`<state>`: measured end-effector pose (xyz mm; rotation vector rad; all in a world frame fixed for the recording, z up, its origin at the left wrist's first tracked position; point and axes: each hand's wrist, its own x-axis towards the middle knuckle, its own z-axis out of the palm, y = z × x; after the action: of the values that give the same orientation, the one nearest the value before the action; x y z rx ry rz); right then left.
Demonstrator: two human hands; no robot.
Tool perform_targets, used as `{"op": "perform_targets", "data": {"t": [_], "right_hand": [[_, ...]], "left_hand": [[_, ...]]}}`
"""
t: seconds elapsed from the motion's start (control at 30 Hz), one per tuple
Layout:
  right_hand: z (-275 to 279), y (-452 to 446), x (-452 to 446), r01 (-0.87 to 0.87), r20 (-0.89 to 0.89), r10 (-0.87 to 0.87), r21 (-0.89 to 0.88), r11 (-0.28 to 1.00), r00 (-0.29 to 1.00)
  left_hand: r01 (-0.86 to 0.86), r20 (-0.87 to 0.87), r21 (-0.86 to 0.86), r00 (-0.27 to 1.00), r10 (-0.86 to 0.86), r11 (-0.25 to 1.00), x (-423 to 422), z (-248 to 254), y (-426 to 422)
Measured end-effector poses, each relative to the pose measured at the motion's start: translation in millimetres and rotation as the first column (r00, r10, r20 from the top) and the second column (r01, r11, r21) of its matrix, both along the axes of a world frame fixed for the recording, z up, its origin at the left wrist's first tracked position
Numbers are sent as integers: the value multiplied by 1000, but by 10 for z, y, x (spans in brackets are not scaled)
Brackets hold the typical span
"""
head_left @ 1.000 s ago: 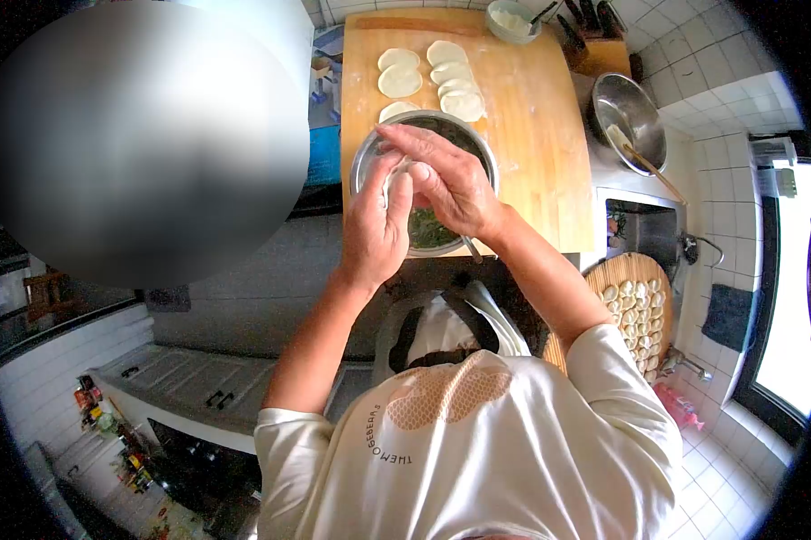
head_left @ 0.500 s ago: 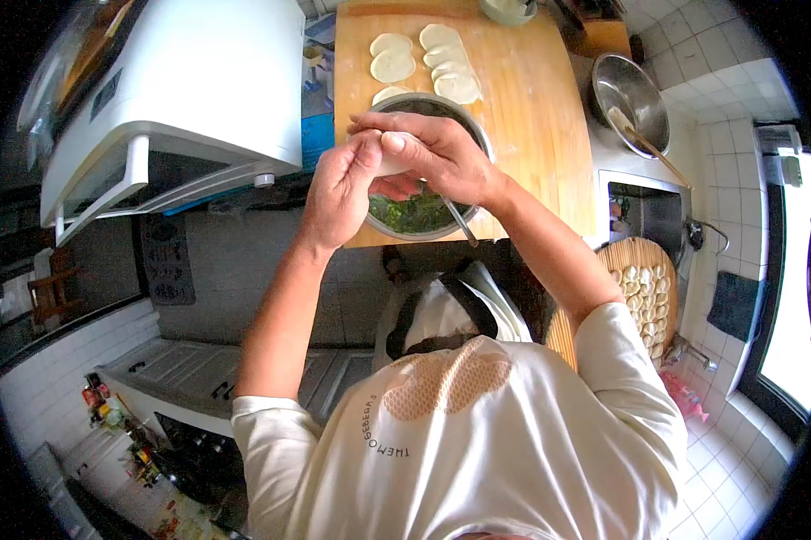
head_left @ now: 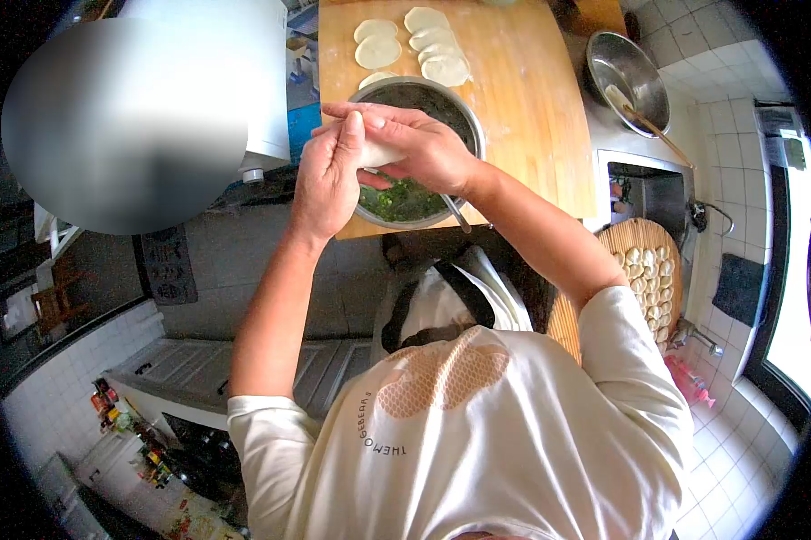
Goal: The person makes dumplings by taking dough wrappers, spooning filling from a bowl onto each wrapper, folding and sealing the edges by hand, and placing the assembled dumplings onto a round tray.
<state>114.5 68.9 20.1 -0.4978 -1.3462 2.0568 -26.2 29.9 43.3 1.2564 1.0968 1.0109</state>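
Note:
Both my hands are together over a steel bowl (head_left: pixel 474 135) of green filling (head_left: pixel 403 202). Between them is a pale folded dough piece (head_left: pixel 380 155), partly hidden by fingers and thumbs. My left hand (head_left: pixel 327 175) presses on its left side with the thumb up. My right hand (head_left: pixel 428 148) wraps round the other side. A spoon handle (head_left: pixel 456 213) leans out over the bowl's near rim. Beyond the bowl, several round dough wrappers (head_left: pixel 377 51) lie on the wooden board (head_left: pixel 522 108), some overlapping.
Right of the board stands a steel bowl (head_left: pixel 619 67) with a wooden-handled tool (head_left: pixel 657 133) in it. Nearer are a sink (head_left: pixel 648 193) and a round woven tray (head_left: pixel 614 236) bearing several rows of dumplings (head_left: pixel 650 279). A white appliance (head_left: pixel 266 81) stands at the left.
The dough piece shows more between my hands, which stay pressed together over the bowl. Hands, board and bowl now appear farther up and left in the view.

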Motion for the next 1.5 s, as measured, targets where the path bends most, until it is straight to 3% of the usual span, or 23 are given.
{"op": "perform_targets", "data": {"t": [0.13, 0.2, 0.37, 0.47, 0.63, 0.7, 0.87, 0.97, 1.03, 1.1, 1.13, 1.17, 1.23, 1.37, 1.4, 1.43, 1.5], "right_hand": [[12, -55, -44, -2, -109, -3, -46, 999, 994], [63, -109, -38, 7, -93, -9, -23, 1000, 996], [8, -195, -13, 15, -135, 2, 125, 992, 991], [68, -295, 34, 43, -157, -13, 189, 981, 988], [73, -385, 54, 96, -136, -63, 257, 962, 989], [73, -409, 65, 11, -82, -1, 121, 993, 997], [9, -458, 72, 98, -97, -83, 159, 982, 992], [46, -556, 112, 138, -80, -121, 248, 959, 989], [78, -603, 88, 255, -142, -220, 321, 912, 965], [78, -564, 113, 159, -35, -155, 271, 949, 987], [74, -547, 84, 129, -48, -123, 140, 982, 991], [94, -528, 123, 134, -54, -127, 154, 979, 990], [169, -515, 259, 79, 165, -104, 154, 985, 981], [-9, -585, 314, 179, 198, -229, 242, 954, 953], [153, -616, 340, 187, 388, -303, 310, 932, 870], [135, -626, 329, 182, 389, -300, 310, 933, 871], [52, -645, 278, 207, 403, -504, 586, 783, 764]], "left_hand": [[-27, -72, -6, 997, 26, 1000, 49, 10, -58], [-117, -240, 235, 955, 174, 965, 92, -18, -83], [-121, -343, 300, 912, 225, 946, 182, -45, -221], [-38, -398, 449, 886, 238, 893, 214, -32, -274], [18, -404, 452, 896, 187, 892, 210, -22, -338], [-31, -288, 349, 948, 138, 937, 218, -50, -363], [-32, -245, 307, 963, 112, 951, 244, -41, -393], [-30, -340, 371, 926, 166, 928, 291, -75, -453], [-13, -396, 385, 901, 178, 923, 295, -22, -470], [-50, -327, 368, 928, 179, 928, 290, -59, -433], [-93, -184, 313, 970, 156, 945, 288, -83, -415], [-28, 9, 104, 1000, 27, 994, 244, -65, -419], [67, 423, -261, 905, 51, 963, 227, -7, -409], [196, 582, -367, 811, 61, 909, 198, 31, -397], [234, 553, -338, 833, -9, 912, 184, -7, -393], [230, 553, -338, 833, -5, 912, 203, -33, -393], [164, 652, -401, 742, 155, 901, 302, -60, -400]]}}
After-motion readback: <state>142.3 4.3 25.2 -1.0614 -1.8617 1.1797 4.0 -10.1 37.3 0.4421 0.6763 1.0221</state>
